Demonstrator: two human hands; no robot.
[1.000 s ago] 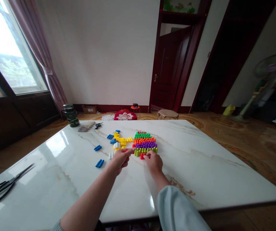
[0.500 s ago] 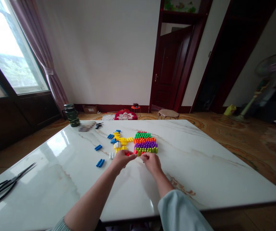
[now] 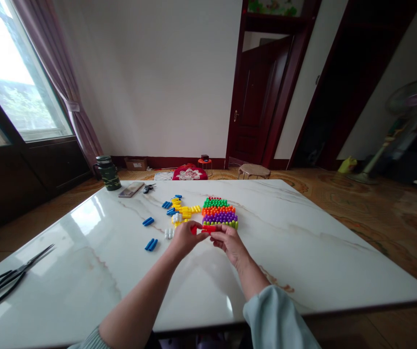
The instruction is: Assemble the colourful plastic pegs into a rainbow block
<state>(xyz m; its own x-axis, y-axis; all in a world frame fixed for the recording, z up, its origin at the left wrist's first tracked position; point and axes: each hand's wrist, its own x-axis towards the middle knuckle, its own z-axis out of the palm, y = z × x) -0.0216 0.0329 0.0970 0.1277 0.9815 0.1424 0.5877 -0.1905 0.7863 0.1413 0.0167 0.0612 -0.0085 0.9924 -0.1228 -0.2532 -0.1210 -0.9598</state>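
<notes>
Between my two hands is a red plastic piece (image 3: 208, 228), like the tube-shaped pieces on the table. My right hand (image 3: 229, 239) pinches it between thumb and fingers. My left hand (image 3: 185, 237) is closed, with more red showing inside the fingers and its thumb and fingertips at the red piece's left end. Just beyond the hands lie rows of coloured pieces (image 3: 220, 213), in red, green, orange, purple and olive. To their left is a loose cluster of yellow pieces (image 3: 184, 211), with white pieces (image 3: 169, 233) beside my left hand.
Blue pieces (image 3: 151, 244) lie scattered left of the hands. Black-handled long scissors (image 3: 14, 277) rest at the table's left edge. A phone (image 3: 131, 189), keys (image 3: 149, 188) and a camouflage flask (image 3: 108, 173) stand or lie at the far left of the marble table (image 3: 303, 242).
My right hand has turned and opened out slightly, with the red piece now visible between both hands. Both hands have risen a little.
</notes>
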